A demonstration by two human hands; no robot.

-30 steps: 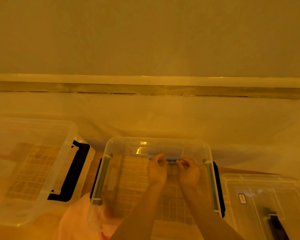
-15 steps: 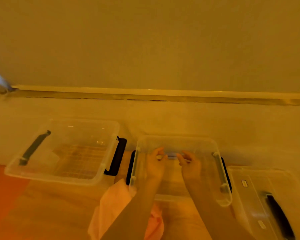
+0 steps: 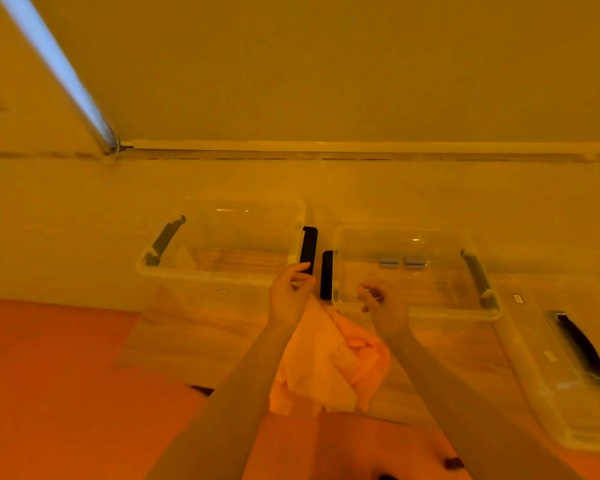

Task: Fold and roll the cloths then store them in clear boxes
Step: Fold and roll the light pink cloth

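Two open clear plastic boxes side by side: left clear box [image 3: 222, 244] bare inside, right clear box [image 3: 416, 271] holding two small grey-blue rolled cloths [image 3: 400, 262] at its far wall. Lidded clear box [image 3: 568, 368] far right, labels unreadable. Crumpled peach cloth [image 3: 329, 362] between forearms. Left hand [image 3: 288, 296] and right hand [image 3: 381, 306] loosely curled, gripping nothing.

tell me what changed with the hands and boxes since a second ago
Both hands have pulled back out of the middle clear box. The left hand and right hand now hover at its near rim, above the pink cloth, and hold nothing. Two small rolled cloths sit where the hands were. The camera has drawn back and swung left. The left clear box and the lidded box stay put.
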